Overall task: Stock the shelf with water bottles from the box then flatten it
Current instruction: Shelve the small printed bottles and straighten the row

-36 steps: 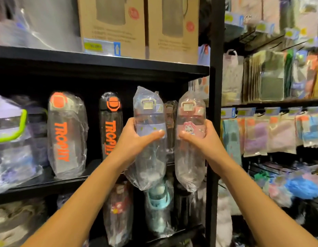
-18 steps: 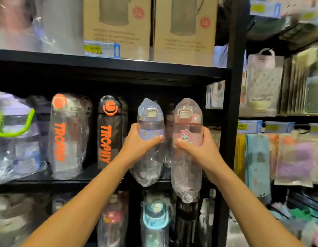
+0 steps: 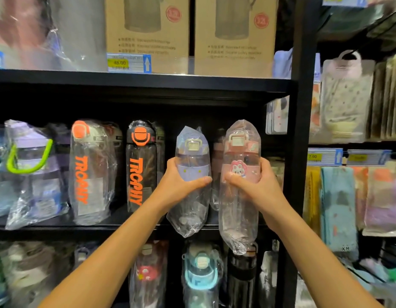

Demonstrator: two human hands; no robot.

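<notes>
At frame centre the left hand (image 3: 181,185) grips a purple bottle (image 3: 191,174) and the right hand (image 3: 255,185) a pink bottle (image 3: 240,174), both bagged. Keep them upright, slide them deep onto the shelf (image 3: 126,227), bases flat, beside the black bottle (image 3: 140,165).

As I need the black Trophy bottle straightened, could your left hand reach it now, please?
Probably not yet: the left hand grips the purple bottle, though the black Trophy bottle stands unblocked just beside it.
</notes>
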